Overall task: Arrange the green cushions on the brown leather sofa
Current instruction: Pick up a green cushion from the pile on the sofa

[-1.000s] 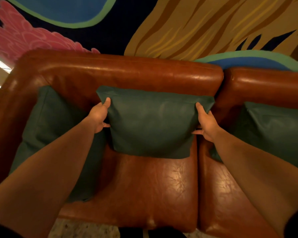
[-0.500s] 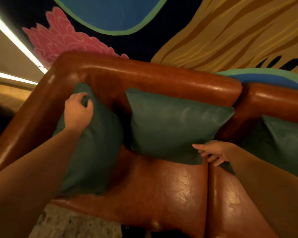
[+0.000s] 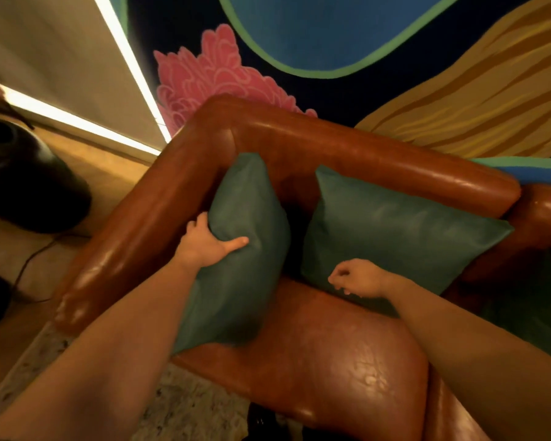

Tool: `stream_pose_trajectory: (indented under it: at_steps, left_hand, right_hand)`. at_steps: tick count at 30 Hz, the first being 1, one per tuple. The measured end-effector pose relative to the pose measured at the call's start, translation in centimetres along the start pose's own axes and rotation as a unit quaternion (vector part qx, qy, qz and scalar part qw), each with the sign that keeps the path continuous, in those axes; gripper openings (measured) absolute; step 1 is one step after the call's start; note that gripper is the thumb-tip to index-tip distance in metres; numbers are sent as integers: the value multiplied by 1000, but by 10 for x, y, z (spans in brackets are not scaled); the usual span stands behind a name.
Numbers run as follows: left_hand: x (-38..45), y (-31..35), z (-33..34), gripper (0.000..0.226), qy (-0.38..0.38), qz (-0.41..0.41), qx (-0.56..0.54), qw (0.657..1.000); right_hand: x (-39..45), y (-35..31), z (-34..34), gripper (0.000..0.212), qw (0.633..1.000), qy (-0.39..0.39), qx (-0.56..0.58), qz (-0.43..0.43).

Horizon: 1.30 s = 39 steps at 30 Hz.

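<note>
A brown leather sofa (image 3: 325, 364) fills the view from above. A green cushion (image 3: 245, 256) stands on edge against the sofa's left armrest. My left hand (image 3: 206, 241) grips its left edge, thumb across the front and fingers behind. A second green cushion (image 3: 395, 230) leans upright against the backrest in the middle of the seat. My right hand (image 3: 358, 278) hovers in front of that cushion's lower left corner, fingers loosely curled, holding nothing. A third green cushion (image 3: 535, 300) shows partly at the far right, on the neighbouring seat.
A painted mural wall (image 3: 347, 43) rises behind the sofa. To the left lie a dark rounded object (image 3: 23, 183) and a cable (image 3: 35, 253) on the floor, near lit strips along a beige wall. A speckled rug (image 3: 185, 405) lies at the sofa's front.
My left hand slid from the left cushion's top corner down its edge and gripped it. My right hand drifted left across the middle cushion's bottom. The view swung left.
</note>
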<state>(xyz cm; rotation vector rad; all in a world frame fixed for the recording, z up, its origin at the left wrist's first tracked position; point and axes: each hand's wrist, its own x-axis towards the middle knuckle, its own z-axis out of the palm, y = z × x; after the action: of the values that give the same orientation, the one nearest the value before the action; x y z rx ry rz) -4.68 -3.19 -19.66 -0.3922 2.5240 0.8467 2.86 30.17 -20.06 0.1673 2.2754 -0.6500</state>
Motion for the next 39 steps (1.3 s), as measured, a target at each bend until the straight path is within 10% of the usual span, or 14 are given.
stream_pose_trajectory:
  at_steps: [17,25,30,34,37,39]
  left_hand:
    - [-99,-58,-93,78,92,72,-194,974]
    - [-209,10,-185,58,15,176,-92,980]
    - [-274,81,-206,41,10,248,-24,968]
    - [-299,120,-196,70,126,330,-25,935]
    - [-305,116,-161,82,344,238,-137,898]
    - [-307,108,-128,113,360,145,-312,867]
  right_hand:
    - [-58,-101,-5,15,955,220,42,-196]
    - [-135,-138,-55,141,891,226,75,-386]
    - [-214,-112,-69,114,845,309,216,-380]
    - [-265,-90,-98,84,794,405,276,-358]
    - [-299,-68,-127,76,765,469,287,-336]
    - [-318,-52,-144,70,751,488,303,-326]
